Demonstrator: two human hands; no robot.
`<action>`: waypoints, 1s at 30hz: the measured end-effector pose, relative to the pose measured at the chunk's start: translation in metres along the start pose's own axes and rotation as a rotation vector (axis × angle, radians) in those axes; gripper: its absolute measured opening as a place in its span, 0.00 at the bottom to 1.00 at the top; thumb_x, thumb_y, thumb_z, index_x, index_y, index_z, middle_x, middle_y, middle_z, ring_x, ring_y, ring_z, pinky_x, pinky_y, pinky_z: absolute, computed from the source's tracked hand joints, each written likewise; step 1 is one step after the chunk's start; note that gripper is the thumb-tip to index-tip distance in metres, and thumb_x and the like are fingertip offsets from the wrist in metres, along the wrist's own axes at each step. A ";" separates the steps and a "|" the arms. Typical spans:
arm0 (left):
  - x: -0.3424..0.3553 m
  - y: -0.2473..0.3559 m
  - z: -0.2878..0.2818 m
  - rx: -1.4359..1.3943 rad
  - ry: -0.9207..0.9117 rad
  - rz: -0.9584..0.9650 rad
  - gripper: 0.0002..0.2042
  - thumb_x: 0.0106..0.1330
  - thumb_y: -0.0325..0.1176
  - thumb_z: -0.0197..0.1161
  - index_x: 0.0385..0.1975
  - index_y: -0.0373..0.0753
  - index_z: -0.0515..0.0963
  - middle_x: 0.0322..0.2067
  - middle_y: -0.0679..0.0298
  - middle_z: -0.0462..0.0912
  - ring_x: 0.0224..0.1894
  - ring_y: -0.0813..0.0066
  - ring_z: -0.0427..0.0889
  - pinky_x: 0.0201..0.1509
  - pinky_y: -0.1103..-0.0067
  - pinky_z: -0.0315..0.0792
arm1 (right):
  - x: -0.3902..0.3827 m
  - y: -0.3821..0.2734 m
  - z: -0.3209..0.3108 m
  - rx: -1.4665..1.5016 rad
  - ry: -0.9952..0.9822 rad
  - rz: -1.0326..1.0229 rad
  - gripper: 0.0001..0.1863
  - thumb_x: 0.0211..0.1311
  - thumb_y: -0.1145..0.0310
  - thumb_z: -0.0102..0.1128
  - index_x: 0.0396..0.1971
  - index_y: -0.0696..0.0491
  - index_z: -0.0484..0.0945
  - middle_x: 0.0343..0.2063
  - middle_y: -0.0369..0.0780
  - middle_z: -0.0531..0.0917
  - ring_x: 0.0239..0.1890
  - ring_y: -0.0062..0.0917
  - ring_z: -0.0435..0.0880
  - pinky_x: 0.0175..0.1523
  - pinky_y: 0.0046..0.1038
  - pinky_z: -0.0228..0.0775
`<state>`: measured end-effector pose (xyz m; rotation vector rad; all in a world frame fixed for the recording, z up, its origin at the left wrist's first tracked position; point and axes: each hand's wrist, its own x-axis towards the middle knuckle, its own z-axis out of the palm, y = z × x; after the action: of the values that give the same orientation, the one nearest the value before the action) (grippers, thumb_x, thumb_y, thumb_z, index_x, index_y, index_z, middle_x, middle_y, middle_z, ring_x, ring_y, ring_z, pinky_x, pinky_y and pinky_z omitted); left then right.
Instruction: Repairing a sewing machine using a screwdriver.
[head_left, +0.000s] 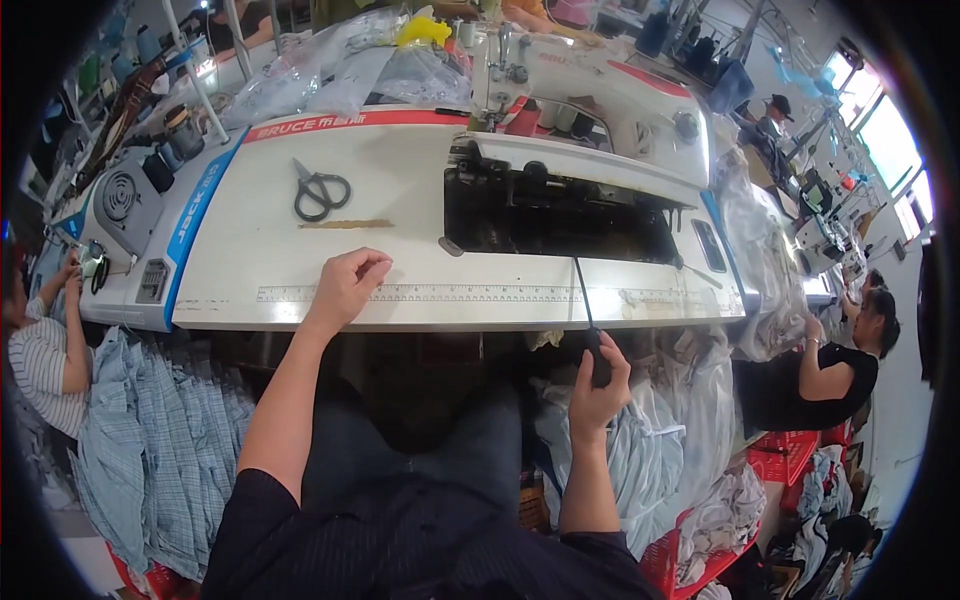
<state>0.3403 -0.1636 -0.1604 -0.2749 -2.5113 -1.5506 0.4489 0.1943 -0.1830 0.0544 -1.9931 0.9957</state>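
Observation:
My left hand [348, 285] rests near the front of the white sewing table [370, 180], fingers curled together; whether anything is inside is hidden. My right hand [600, 385] grips the black handle of a screwdriver [583, 300] at the front edge, its long thin shaft reaching toward the machine's dark opening. A printed ruler strip [450, 292] runs along the front of the tabletop. Black-handled scissors [320, 195] lie above my left hand, beside a thin brown strip [345, 225]. The white machine head [630, 120] stands tilted back, exposing the dark mechanism [560, 215].
Another machine [120, 215] adjoins at left. Plastic bags [290, 80] pile behind. Plaid shirts [150, 440] hang lower left, pale garments [640, 460] and red baskets [775, 460] lower right. Co-workers sit left [50, 370] and right [830, 365]; others work farther back.

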 end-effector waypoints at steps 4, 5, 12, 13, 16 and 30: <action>-0.001 0.002 0.002 0.006 0.013 -0.004 0.12 0.67 0.35 0.61 0.36 0.29 0.80 0.23 0.62 0.81 0.25 0.79 0.79 0.31 0.82 0.71 | -0.012 0.002 -0.012 -0.062 -0.083 0.156 0.15 0.58 0.80 0.62 0.46 0.60 0.73 0.43 0.49 0.83 0.42 0.33 0.85 0.46 0.29 0.77; -0.001 0.003 0.002 0.006 0.016 -0.012 0.12 0.67 0.34 0.61 0.36 0.30 0.80 0.22 0.62 0.81 0.25 0.79 0.79 0.31 0.82 0.71 | -0.014 0.002 -0.015 -0.098 -0.149 0.265 0.15 0.59 0.79 0.61 0.46 0.60 0.73 0.42 0.50 0.83 0.40 0.36 0.86 0.45 0.30 0.77; 0.001 -0.011 0.006 0.015 0.027 -0.006 0.11 0.67 0.34 0.61 0.35 0.30 0.80 0.22 0.64 0.80 0.26 0.82 0.77 0.32 0.83 0.70 | -0.026 0.017 -0.010 0.265 -0.227 0.642 0.24 0.61 0.78 0.57 0.58 0.57 0.65 0.28 0.39 0.80 0.21 0.18 0.79 0.23 0.21 0.72; 0.001 -0.013 0.006 -0.007 0.033 -0.005 0.11 0.67 0.34 0.61 0.35 0.30 0.80 0.21 0.66 0.80 0.26 0.83 0.76 0.32 0.84 0.70 | -0.025 0.017 -0.011 0.380 -0.230 0.712 0.24 0.61 0.78 0.57 0.58 0.58 0.65 0.27 0.38 0.80 0.20 0.17 0.78 0.23 0.20 0.70; 0.005 -0.012 0.006 0.038 0.018 -0.008 0.10 0.67 0.33 0.61 0.35 0.30 0.80 0.21 0.67 0.79 0.25 0.85 0.74 0.32 0.85 0.69 | -0.017 0.014 -0.015 0.654 -0.251 0.898 0.23 0.64 0.75 0.55 0.58 0.59 0.65 0.26 0.36 0.78 0.19 0.15 0.74 0.21 0.16 0.64; 0.002 -0.006 0.012 0.090 0.029 -0.044 0.09 0.67 0.32 0.61 0.34 0.31 0.80 0.22 0.68 0.78 0.26 0.84 0.75 0.33 0.85 0.69 | 0.006 0.017 -0.020 0.804 -0.239 0.941 0.19 0.69 0.70 0.52 0.58 0.57 0.66 0.29 0.38 0.81 0.21 0.15 0.74 0.22 0.15 0.63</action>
<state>0.3365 -0.1556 -0.1703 -0.1849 -2.5725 -1.4417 0.4522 0.2211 -0.1833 -0.3736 -1.6638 2.4418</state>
